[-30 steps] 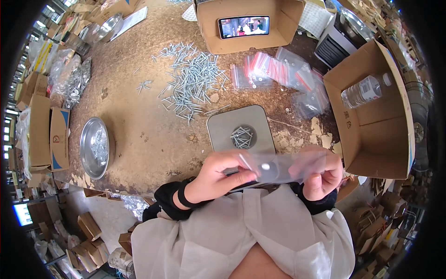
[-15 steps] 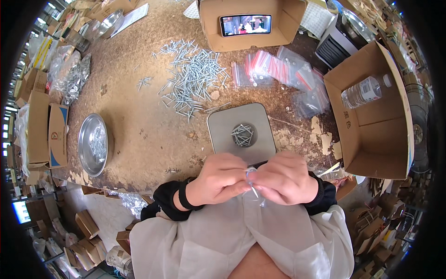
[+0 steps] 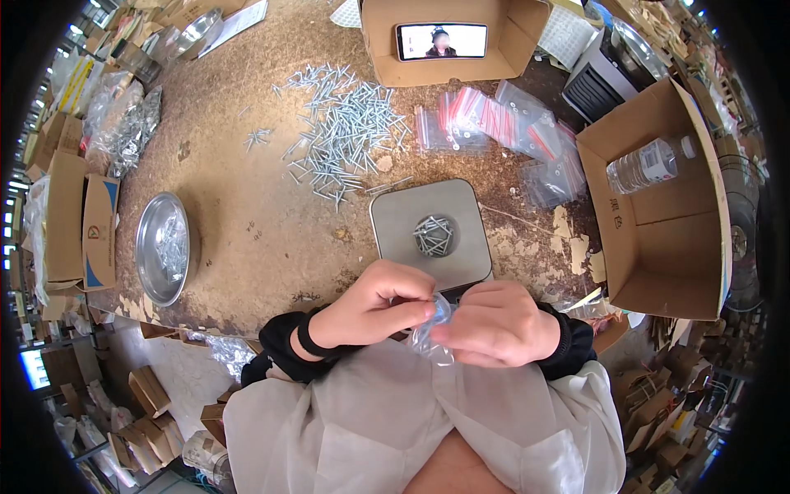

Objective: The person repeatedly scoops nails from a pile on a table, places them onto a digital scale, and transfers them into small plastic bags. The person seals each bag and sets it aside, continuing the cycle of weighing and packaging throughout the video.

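A small clear plastic bag [image 3: 430, 342] is pinched between my two hands, just in front of my chest. My left hand [image 3: 370, 306] has its thumb and forefinger closed on the bag's left side. On the other side, the curled fingers of my right hand [image 3: 497, 324] grip it; some of the bag is hidden behind them. Right beyond my hands sits a weighing scale [image 3: 397, 216] with a square metal top. On it rests a small round cup [image 3: 451, 224] with several screws [image 3: 433, 237] inside.
A big heap of loose screws [image 3: 350, 123] lies beyond the scale. Red-edged zip bags [image 3: 481, 119] spread to its right. A metal bowl [image 3: 151, 284] stands left. An open carton [image 3: 658, 247] with a bottle [image 3: 646, 167] is at right; a phone [image 3: 442, 41] leans in another box [image 3: 514, 49].
My hands have drawn slightly apart, and more of the clear bag shows between and below them. My left fingers have loosened from their tight curl. The phone's picture has changed.
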Available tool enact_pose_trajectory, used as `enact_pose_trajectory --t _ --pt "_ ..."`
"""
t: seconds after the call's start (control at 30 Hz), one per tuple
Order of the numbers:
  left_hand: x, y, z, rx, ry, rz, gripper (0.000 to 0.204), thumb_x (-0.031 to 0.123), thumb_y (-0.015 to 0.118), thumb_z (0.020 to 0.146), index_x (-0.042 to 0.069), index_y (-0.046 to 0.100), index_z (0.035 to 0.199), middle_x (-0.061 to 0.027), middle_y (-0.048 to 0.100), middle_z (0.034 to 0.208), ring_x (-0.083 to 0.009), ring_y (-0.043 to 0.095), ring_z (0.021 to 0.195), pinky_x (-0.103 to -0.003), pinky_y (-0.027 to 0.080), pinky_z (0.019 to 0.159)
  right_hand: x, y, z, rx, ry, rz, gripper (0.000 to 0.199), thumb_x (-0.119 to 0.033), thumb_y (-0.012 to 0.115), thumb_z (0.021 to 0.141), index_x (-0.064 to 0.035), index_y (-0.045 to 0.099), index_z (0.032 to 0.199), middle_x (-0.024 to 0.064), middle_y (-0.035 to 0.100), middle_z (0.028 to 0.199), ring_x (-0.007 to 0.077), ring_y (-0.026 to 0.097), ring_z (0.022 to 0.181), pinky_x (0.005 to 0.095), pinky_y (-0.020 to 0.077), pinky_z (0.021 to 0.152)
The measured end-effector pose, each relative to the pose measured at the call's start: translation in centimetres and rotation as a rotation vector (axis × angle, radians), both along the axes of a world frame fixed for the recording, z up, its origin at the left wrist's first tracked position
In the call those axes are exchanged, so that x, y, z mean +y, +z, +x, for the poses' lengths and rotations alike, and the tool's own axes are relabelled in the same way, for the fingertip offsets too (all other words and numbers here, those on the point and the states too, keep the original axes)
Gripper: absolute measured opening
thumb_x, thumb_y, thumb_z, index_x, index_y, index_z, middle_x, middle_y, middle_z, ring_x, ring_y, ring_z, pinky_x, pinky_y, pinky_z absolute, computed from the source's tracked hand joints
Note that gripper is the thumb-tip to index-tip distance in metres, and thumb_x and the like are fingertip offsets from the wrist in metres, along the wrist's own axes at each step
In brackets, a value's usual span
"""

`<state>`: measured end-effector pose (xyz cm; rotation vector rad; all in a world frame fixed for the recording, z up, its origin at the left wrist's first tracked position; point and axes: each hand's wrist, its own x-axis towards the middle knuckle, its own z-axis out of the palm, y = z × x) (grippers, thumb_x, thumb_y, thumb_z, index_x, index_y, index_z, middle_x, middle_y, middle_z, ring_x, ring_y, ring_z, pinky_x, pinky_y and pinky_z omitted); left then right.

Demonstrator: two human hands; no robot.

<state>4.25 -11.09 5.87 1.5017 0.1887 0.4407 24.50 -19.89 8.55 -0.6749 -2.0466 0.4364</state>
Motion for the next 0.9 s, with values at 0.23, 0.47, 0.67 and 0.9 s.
enact_pose_trajectory --t 0.23,0.47,0.67,0.9 --pt "1.0 1.5 -1.2 0.205 -0.021 0.159 0.025 0.002 0.066 0.088 0.000 0.053 0.068 -0.0037 0.049 0.063 -0.0108 0.048 0.055 -0.028 0.034 0.048 -0.5 -0.8 0.1 0.135 -0.019 0.001 0.050 -0.001 0.073 0.075 -0.0028 0.062 0.124 0.0051 0.061 0.073 0.0212 0.059 0.057 0.0328 0.0496 0.053" --pt "1.2 1.1 -1.8 -0.035 0.142 -0.143 0.066 0.032 0.089 0.071 0.002 0.059 0.122 -0.0064 0.065 0.109 -0.0142 0.060 0.098 -0.031 0.047 0.081 0.2 -1.5 0.2 0.230 -0.120 0.047 0.032 0.000 0.069 0.083 -0.0028 0.062 0.114 0.0056 0.063 0.074 0.0228 0.060 0.057 0.0330 0.0497 0.053" --pt "0.0 0.4 0.4 -0.147 0.137 -0.064 0.080 0.012 0.085 0.075 0.004 0.037 0.138 -0.0134 0.055 0.122 -0.0237 0.055 0.117 -0.039 0.043 0.101 1.2 -1.0 -0.6 0.016 -0.356 0.236 0.046 0.000 0.075 0.070 -0.0029 0.063 0.114 0.0076 0.070 0.086 0.0243 0.066 0.066 0.0342 0.0525 0.059" --pt "1.5 -0.1 -0.3 -0.248 0.518 0.166 0.066 -0.011 0.058 0.077 0.004 0.035 0.137 -0.0098 0.055 0.103 -0.0212 0.056 0.102 -0.039 0.044 0.095 1.4 -0.6 0.7 -0.095 -0.537 -0.040 0.051 -0.009 0.077 0.075 0.0002 0.057 0.121 0.0163 0.067 0.116 0.0364 0.066 0.099 0.0415 0.0540 0.082"
